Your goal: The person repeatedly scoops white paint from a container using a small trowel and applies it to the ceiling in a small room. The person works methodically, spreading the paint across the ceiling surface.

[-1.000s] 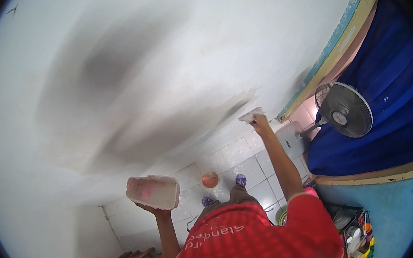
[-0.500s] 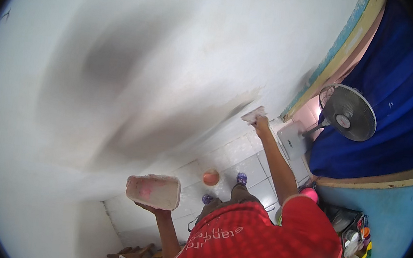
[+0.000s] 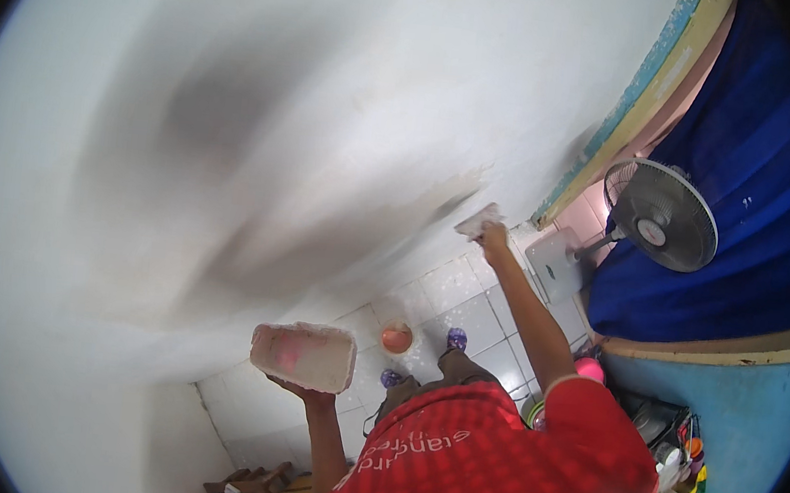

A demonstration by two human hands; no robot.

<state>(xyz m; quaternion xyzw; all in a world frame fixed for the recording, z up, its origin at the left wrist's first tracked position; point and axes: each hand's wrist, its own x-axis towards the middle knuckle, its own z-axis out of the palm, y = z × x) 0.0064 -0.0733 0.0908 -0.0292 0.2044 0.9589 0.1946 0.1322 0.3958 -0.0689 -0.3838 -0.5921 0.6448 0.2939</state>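
Flat scraper gripped in right hand, pressed on white wall at far right, near wet grey patch; tub of white paste cupped from below by left hand, low and near; tub can be tipped if wrist is let sag, paste dropped on floor tiles; streaks can be left if scraper is pushed too hard.

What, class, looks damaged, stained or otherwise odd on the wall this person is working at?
The white wall carries broad dark grey patches, one at upper left and a streak running toward the scraper in the right hand. The left hand holds a pink-stained tub. Blur hides whether it is damp, filler or shadow.
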